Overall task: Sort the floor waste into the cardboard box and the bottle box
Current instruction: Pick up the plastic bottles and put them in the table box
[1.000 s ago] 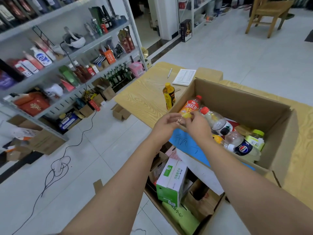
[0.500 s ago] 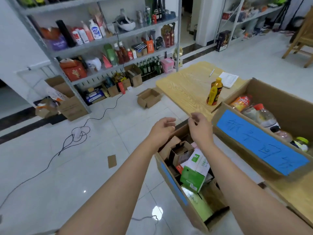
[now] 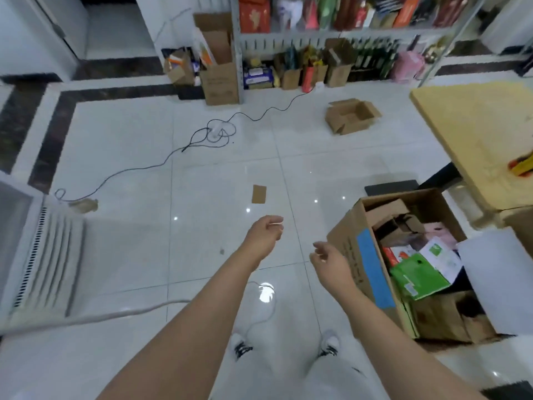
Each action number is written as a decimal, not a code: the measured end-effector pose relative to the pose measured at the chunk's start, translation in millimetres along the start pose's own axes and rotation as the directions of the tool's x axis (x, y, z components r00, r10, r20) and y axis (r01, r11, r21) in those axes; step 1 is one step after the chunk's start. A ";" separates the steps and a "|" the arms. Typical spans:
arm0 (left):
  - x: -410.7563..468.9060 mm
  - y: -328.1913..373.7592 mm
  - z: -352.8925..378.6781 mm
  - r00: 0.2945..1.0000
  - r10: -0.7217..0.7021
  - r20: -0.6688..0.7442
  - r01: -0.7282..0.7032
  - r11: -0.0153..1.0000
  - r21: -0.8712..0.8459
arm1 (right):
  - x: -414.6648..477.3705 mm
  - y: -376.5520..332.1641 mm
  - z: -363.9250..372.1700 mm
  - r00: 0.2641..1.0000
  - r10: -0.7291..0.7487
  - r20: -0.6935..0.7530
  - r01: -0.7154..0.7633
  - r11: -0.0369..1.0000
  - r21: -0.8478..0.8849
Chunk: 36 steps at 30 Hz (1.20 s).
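Since half a second ago our view has swung left and down, away from the bottle box, and both hands have come off the cardboard box to hang over bare tile. We cannot make out the bottle box from here.

Left hand: fingers loosely curled, nothing in it. Right hand: fingers loosely bent, also holding nothing, just beside the box's left wall. We cannot tell whether it touches.

Cardboard box: on the floor at our right, flaps up, blue label on its left wall. It is filled with folded cartons and a green-and-white packet. The near corner of the worktop stands just behind and right of it.

Floor waste:
- One flat cardboard scrap lies ahead of the left hand, alone on open tile.
- A second brown scrap lies far left, at the end loop of the black cable.
- A small open carton sits further out, between the shelf unit and the worktop's far corner.

Room: wide open tile ahead and left of the hands.

Edges:
- A white slatted appliance runs along the left.
- The black cable crosses from the shelf to the far-left scrap, tangled midway.
- A white cord curls on the tile just ahead of our shoes.
- A dark border strip marks the far side.
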<state>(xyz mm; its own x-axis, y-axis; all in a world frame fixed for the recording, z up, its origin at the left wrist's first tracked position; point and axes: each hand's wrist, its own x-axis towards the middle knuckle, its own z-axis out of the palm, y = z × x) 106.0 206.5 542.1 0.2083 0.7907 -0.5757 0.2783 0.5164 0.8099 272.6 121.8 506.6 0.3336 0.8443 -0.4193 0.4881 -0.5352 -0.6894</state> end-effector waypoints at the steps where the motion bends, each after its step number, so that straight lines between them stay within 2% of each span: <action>1: -2.0 -12.5 -13.7 0.999 -0.014 -0.032 0.013 1.000 -0.027 | -1.5 0.4 10.9 0.999 0.009 0.040 -0.008 1.000 -0.028; 6: -9.2 -57.9 -57.8 0.984 -0.107 -0.141 0.086 0.986 -0.145 | 7.3 1.8 43.3 0.985 0.049 0.163 -0.022 0.986 -0.167; 11: 6.1 -77.8 -74.4 0.961 -0.178 -0.212 0.124 0.962 -0.245 | 28.4 -7.6 75.0 0.960 0.059 0.274 0.001 0.977 -0.213; 14: 15.5 -99.6 -75.2 0.927 -0.268 -0.264 0.189 0.939 -0.289 | 47.0 -1.5 89.4 0.926 0.107 0.363 -0.016 0.969 -0.246; 19: 41.2 -145.5 -56.8 0.836 -0.453 -0.309 0.355 0.876 -0.325 | 94.1 29.5 105.7 0.851 0.324 0.413 -0.264 0.944 -0.198; 21: 60.3 -152.1 -44.7 0.802 -0.512 -0.309 0.391 0.840 -0.376 | 124.9 42.5 115.5 0.819 0.377 0.432 -0.318 0.926 -0.205; 27: 166.0 -192.5 -0.9 0.770 -0.558 -0.309 0.414 0.806 -0.422 | 249.2 85.2 168.8 0.763 0.446 0.467 -0.450 0.886 -0.112; 28: 187.5 -204.5 3.6 0.773 -0.551 -0.315 0.407 0.811 -0.420 | 269.9 93.2 183.8 0.742 0.473 0.474 -0.504 0.861 -0.070; 31: 249.7 -253.6 13.3 0.801 -0.509 -0.316 0.403 0.848 -0.345 | 322.1 122.2 229.5 0.611 0.594 0.523 -0.719 0.693 0.052; 33: 291.2 -296.2 16.8 0.815 -0.492 -0.306 0.409 0.863 -0.297 | 353.9 156.0 260.2 0.557 0.637 0.533 -0.776 0.628 0.060; 36: 350.9 -360.8 18.4 0.812 -0.501 -0.299 0.423 0.859 -0.289 | 395.6 213.3 306.4 0.522 0.691 0.500 -0.812 0.581 0.045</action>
<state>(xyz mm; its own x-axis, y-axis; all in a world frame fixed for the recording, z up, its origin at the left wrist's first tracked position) 95.9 291.5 45.8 -0.2501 0.4818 -0.8398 0.0566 0.8732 0.4841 261.6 349.5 12.7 0.1085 0.0840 -0.9905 -0.0239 -0.9959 -0.0870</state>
